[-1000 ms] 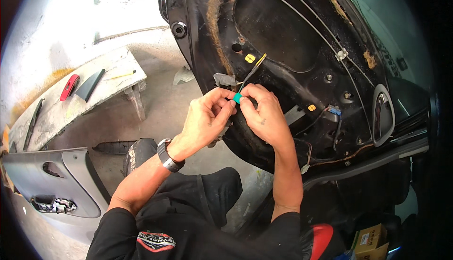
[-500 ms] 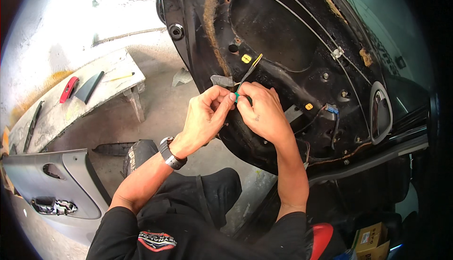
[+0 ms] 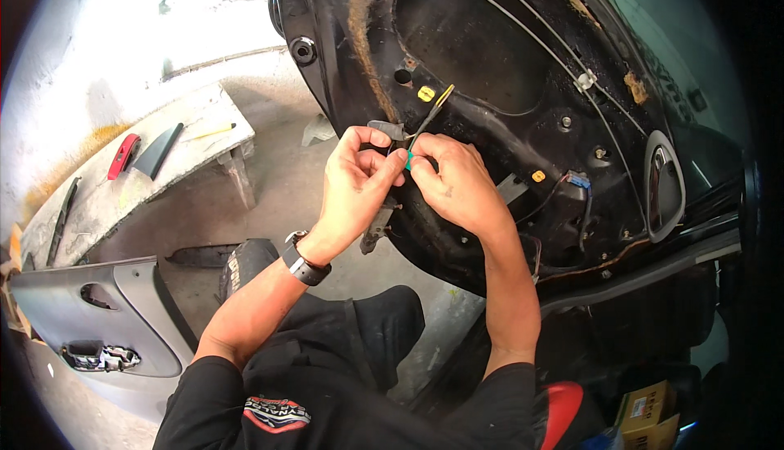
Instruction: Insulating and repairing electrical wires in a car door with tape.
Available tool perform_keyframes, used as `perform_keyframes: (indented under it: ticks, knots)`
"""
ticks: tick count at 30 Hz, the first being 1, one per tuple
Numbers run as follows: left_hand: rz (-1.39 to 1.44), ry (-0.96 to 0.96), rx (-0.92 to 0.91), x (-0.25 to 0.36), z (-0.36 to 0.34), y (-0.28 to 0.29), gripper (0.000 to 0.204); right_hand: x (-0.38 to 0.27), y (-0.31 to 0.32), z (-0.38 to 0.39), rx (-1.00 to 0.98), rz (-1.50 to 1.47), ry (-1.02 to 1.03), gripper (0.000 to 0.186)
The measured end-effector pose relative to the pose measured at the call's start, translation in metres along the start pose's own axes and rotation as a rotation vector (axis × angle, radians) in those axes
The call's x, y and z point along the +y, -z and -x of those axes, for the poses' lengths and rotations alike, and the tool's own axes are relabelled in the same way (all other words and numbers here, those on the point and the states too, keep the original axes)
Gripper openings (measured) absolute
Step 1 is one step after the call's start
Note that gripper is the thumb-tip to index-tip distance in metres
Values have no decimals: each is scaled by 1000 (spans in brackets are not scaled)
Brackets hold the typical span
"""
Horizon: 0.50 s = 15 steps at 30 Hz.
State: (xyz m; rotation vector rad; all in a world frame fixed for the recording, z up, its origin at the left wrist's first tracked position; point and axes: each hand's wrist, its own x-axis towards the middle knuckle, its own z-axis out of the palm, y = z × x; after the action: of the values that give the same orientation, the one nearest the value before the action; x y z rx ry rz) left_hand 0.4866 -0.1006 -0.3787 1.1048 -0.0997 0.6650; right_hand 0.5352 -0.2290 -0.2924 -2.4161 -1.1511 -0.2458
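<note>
My left hand (image 3: 357,193) and my right hand (image 3: 457,182) meet at a small green piece (image 3: 409,160), perhaps tape, on thin wires with a yellow loop (image 3: 441,100). Thumb and fingers of both hands pinch around it, partly hiding it. These wires lie over a black car door shell (image 3: 465,42) with its inner metal exposed. A grey wrapped piece (image 3: 389,130) sits just above my left fingers. The door also carries yellow clips (image 3: 425,94), long cables (image 3: 550,35), a blue connector (image 3: 578,180) and an inner handle (image 3: 665,190) at the right.
At left, a worn white bench (image 3: 86,187) holds a red tool (image 3: 122,156), a dark triangular piece (image 3: 167,151) and dark strips. A grey door trim panel (image 3: 98,311) leans in front. My knee is below the door; a cardboard box (image 3: 645,413) sits at lower right.
Both hands have shifted slightly upward with the green piece still between them. My left index finger has risen away from it, while the thumb stays there.
</note>
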Motion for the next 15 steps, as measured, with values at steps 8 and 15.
perform_keyframes:
  ticks: [8, 15]
  knots:
    - [-514, -387, -17, 2, 7, 5, 13, 1, 0, -1, -19, 13, -1, 17]
    - [-567, -185, -86, 19, 5, 3, 13, 2, 1, 2, -5, -61, 6, 19]
